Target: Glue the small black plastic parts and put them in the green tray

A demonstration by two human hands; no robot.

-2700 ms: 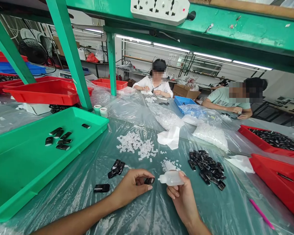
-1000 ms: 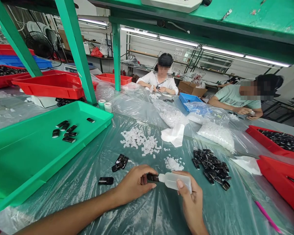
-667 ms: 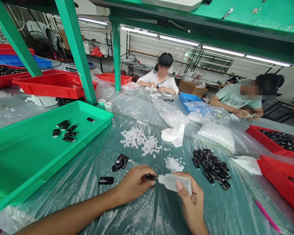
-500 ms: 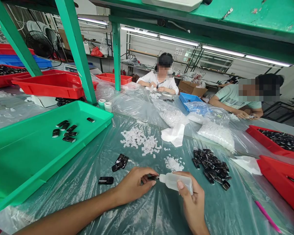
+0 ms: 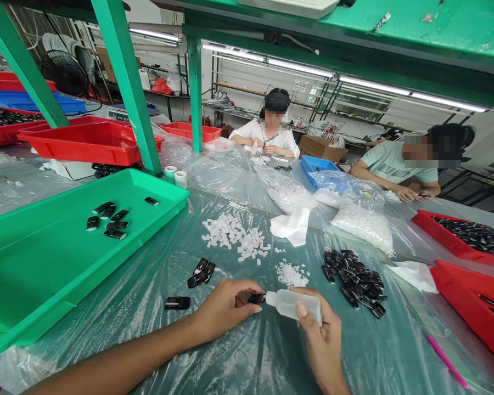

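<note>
Pale green shirt [image 5: 389, 159] across film-covered table [image 5: 267, 356]: print [image 5: 404, 169] too blurred to read. Long green plastic tray [image 5: 61, 263], left: seven glossy black pieces [image 5: 114, 233] lying loose inside. Red plastic tray [image 5: 448, 241], far right: heaped with dark pieces [image 5: 475, 236]. Clear plastic bag [image 5: 364, 226]: packed with white bits. Left hand [image 5: 220, 312]: pinching small black piece [image 5: 256, 299] between thumb and fingers. Right hand [image 5: 324, 332]: wrapped round translucent white squeeze bottle [image 5: 290, 303], nozzle [image 5: 270, 298] at piece's end; contact unclear.
</note>
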